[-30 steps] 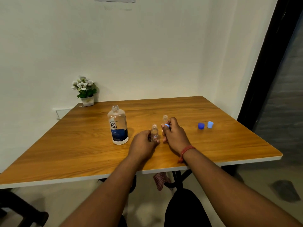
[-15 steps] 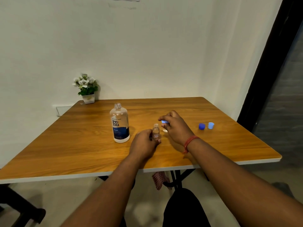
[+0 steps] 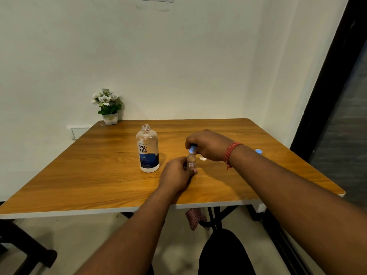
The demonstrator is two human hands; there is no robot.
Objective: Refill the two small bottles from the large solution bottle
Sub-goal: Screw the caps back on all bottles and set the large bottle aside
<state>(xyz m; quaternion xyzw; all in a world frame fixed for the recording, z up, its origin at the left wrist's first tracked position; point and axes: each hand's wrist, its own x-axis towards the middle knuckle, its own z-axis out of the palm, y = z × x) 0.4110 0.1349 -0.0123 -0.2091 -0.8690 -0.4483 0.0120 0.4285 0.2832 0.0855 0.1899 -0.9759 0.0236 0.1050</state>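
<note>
The large solution bottle (image 3: 147, 149) stands upright and uncapped on the wooden table (image 3: 89, 175); it has a clear body and a dark blue label. Right of it, my left hand (image 3: 175, 173) grips one small clear bottle (image 3: 191, 163) that stands on the table. My right hand (image 3: 208, 145) holds a light blue cap (image 3: 192, 149) directly over that bottle's neck. A pale object (image 3: 203, 158) shows under my right hand; I cannot tell what it is. The second small bottle is hidden.
Another light blue cap (image 3: 258, 151) lies on the table, partly behind my right forearm. A small potted plant (image 3: 108, 108) sits at the far left corner against the wall. The table's front edge (image 3: 119, 209) is near me.
My right hand has carried the light blue cap leftward, from near the second small bottle to just above the one my left hand holds. My left hand kept its grip.
</note>
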